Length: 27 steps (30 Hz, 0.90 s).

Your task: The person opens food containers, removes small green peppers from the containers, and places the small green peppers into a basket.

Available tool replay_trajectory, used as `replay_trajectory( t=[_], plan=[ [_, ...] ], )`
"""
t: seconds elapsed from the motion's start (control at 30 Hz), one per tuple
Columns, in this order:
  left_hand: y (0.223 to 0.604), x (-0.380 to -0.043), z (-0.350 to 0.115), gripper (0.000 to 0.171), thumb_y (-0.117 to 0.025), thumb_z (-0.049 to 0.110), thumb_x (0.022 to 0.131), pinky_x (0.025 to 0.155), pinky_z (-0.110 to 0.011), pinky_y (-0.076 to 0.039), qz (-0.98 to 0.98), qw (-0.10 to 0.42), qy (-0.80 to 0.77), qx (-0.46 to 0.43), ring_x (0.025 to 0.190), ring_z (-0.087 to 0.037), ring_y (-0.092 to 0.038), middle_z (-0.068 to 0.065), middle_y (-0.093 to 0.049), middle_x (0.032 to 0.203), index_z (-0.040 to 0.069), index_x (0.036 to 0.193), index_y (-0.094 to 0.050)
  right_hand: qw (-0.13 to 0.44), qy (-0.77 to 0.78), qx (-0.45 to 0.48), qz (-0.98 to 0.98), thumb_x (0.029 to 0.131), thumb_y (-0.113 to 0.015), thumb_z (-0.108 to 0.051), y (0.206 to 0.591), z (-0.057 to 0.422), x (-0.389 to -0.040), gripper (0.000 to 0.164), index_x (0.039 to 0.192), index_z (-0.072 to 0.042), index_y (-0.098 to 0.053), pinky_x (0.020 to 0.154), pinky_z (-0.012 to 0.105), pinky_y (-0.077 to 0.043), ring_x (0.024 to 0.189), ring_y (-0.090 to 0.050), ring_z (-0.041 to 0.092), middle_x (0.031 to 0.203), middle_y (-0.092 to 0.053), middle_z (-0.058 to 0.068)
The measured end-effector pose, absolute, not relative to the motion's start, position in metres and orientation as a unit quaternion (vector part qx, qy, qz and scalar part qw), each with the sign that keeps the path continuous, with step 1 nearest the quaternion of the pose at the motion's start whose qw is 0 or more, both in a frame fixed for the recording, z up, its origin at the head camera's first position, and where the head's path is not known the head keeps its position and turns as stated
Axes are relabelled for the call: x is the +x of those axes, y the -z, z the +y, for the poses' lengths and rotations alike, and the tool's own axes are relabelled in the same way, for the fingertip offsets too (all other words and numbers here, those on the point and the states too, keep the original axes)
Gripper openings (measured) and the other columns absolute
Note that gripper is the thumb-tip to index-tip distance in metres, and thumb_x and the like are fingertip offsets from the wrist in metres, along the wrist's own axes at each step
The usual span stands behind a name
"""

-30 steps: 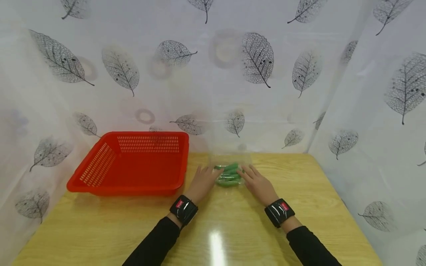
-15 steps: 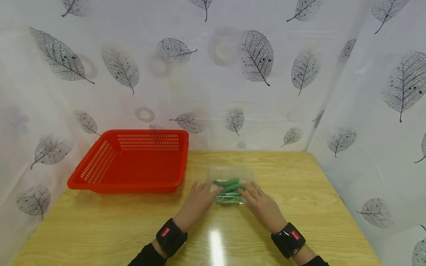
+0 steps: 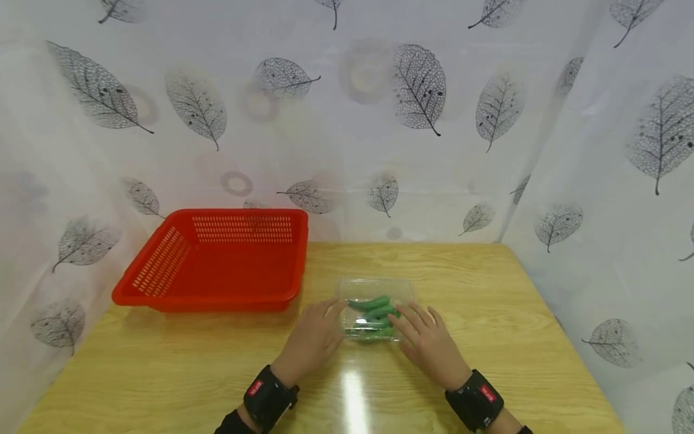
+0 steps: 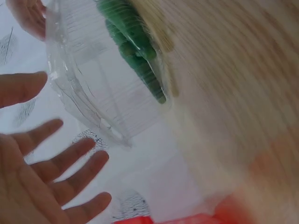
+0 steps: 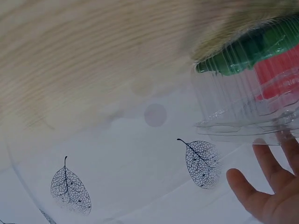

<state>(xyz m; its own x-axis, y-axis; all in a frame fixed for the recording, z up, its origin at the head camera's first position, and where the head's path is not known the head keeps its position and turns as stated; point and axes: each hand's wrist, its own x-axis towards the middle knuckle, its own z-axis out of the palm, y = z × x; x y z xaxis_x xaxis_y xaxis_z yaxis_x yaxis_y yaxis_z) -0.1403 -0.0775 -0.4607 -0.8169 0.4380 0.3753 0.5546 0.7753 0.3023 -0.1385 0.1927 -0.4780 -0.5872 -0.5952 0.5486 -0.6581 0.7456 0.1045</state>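
A clear plastic box [image 3: 349,289] stands on the table in the middle of the head view. Inside lie several long green vegetables [image 3: 374,304], wrinkled and tapered in the left wrist view; their exact kind is unclear. My left hand [image 3: 311,337] is beside the box's left side. In the left wrist view its fingers [image 4: 77,156] are spread and apart from the box, pointing toward its rim. My right hand [image 3: 434,349] reaches over the right side with extended fingers. In the right wrist view, its fingertips [image 5: 262,148] are right at the box's rim.
A red plastic basket [image 3: 211,304] with slotted walls stands at the back left of the wooden table [image 3: 461,277]. A white leaf-print curtain [image 3: 347,120] hangs behind the table and along both sides.
The box has come toward me across the table, with both hands drawing back beside it. My left hand's fingers have moved from over the vegetables to the box's left edge.
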Motion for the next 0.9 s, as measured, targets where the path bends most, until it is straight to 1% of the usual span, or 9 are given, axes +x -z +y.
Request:
replay_trajectory(
  t=[0.1, 0.2, 0.3, 0.4, 0.5, 0.57, 0.7, 0.8, 0.9],
  plan=[
    [0.460, -0.141, -0.080, 0.060, -0.069, 0.023, 0.082, 0.097, -0.043, -0.044, -0.936, 0.111, 0.255, -0.214, 0.116, -0.027, -0.053, -0.010, -0.055, 0.128, 0.009, 0.136, -0.046, 0.275, -0.098, 0.368, -0.883, 0.058, -0.088, -0.025, 0.475, 0.187, -0.141, 0.074, 0.125, -0.012, -0.057, 0.090, 0.058, -0.043, 0.117, -0.052, 0.034, 0.128, -0.056, 0.013],
    [0.460, -0.140, -0.081, 0.063, -0.068, 0.026, 0.084, 0.093, -0.043, -0.046, -0.935, 0.079, 0.297, -0.179, 0.114, -0.026, -0.055, -0.011, -0.057, 0.124, 0.007, 0.137, -0.042, 0.262, -0.132, 0.388, -0.874, 0.060, -0.087, -0.023, 0.470, 0.178, -0.144, 0.072, 0.124, -0.010, -0.057, 0.092, 0.059, -0.041, 0.119, -0.050, 0.035, 0.128, -0.055, 0.014],
    [0.461, -0.140, -0.081, 0.063, -0.067, 0.026, 0.084, 0.084, -0.041, -0.049, -0.933, 0.053, 0.320, -0.157, 0.103, -0.023, -0.059, -0.009, -0.060, 0.115, 0.006, 0.138, -0.040, 0.254, -0.143, 0.405, -0.867, 0.061, -0.086, -0.021, 0.465, 0.167, -0.146, 0.068, 0.122, -0.011, -0.058, 0.093, 0.058, -0.042, 0.119, -0.051, 0.034, 0.127, -0.055, 0.013],
    [0.462, -0.140, -0.081, 0.060, -0.066, 0.027, 0.085, 0.077, -0.038, -0.049, -0.934, 0.027, 0.329, -0.138, 0.093, -0.022, -0.060, -0.009, -0.062, 0.106, 0.004, 0.135, -0.042, 0.247, -0.141, 0.423, -0.861, 0.062, -0.086, -0.022, 0.460, 0.155, -0.148, 0.065, 0.121, -0.014, -0.060, 0.093, 0.057, -0.043, 0.120, -0.051, 0.033, 0.127, -0.055, 0.013],
    [0.464, -0.140, -0.082, 0.054, -0.063, 0.031, 0.087, 0.075, -0.040, -0.049, -0.934, 0.000, 0.334, -0.129, 0.091, -0.024, -0.061, -0.010, -0.063, 0.104, 0.003, 0.131, -0.046, 0.239, -0.135, 0.441, -0.855, 0.065, -0.085, -0.023, 0.457, 0.141, -0.151, 0.060, 0.119, -0.017, -0.061, 0.092, 0.056, -0.044, 0.121, -0.051, 0.034, 0.128, -0.056, 0.012],
    [0.465, -0.139, -0.083, 0.050, -0.061, 0.033, 0.088, 0.075, -0.040, -0.049, -0.932, -0.017, 0.339, -0.125, 0.092, -0.024, -0.061, -0.009, -0.063, 0.104, 0.005, 0.127, -0.050, 0.231, -0.131, 0.450, -0.853, 0.067, -0.083, -0.023, 0.455, 0.132, -0.154, 0.056, 0.119, -0.018, -0.062, 0.092, 0.055, -0.044, 0.123, -0.050, 0.034, 0.130, -0.055, 0.011],
    [0.467, -0.140, -0.083, 0.037, -0.059, 0.034, 0.087, 0.075, -0.039, -0.048, -0.927, -0.042, 0.350, -0.128, 0.093, -0.023, -0.060, -0.007, -0.063, 0.103, 0.008, 0.113, -0.058, 0.213, -0.125, 0.457, -0.854, 0.074, -0.079, -0.023, 0.452, 0.119, -0.157, 0.048, 0.119, -0.019, -0.062, 0.095, 0.055, -0.043, 0.125, -0.049, 0.032, 0.132, -0.054, 0.010],
    [0.470, -0.141, -0.083, 0.030, -0.060, 0.036, 0.087, 0.071, -0.035, -0.047, -0.919, -0.064, 0.368, -0.128, 0.088, -0.019, -0.059, -0.005, -0.063, 0.099, 0.010, 0.102, -0.059, 0.204, -0.120, 0.459, -0.857, 0.077, -0.076, -0.024, 0.453, 0.113, -0.160, 0.044, 0.119, -0.021, -0.061, 0.097, 0.054, -0.042, 0.126, -0.048, 0.030, 0.132, -0.055, 0.009],
    [0.473, -0.142, -0.084, 0.029, -0.060, 0.039, 0.088, 0.069, -0.032, -0.047, -0.907, -0.084, 0.392, -0.127, 0.086, -0.017, -0.059, -0.004, -0.063, 0.097, 0.012, 0.098, -0.057, 0.202, -0.111, 0.462, -0.856, 0.078, -0.075, -0.025, 0.452, 0.108, -0.161, 0.039, 0.115, -0.021, -0.063, 0.098, 0.052, -0.042, 0.125, -0.049, 0.028, 0.130, -0.056, 0.009]
  ],
)
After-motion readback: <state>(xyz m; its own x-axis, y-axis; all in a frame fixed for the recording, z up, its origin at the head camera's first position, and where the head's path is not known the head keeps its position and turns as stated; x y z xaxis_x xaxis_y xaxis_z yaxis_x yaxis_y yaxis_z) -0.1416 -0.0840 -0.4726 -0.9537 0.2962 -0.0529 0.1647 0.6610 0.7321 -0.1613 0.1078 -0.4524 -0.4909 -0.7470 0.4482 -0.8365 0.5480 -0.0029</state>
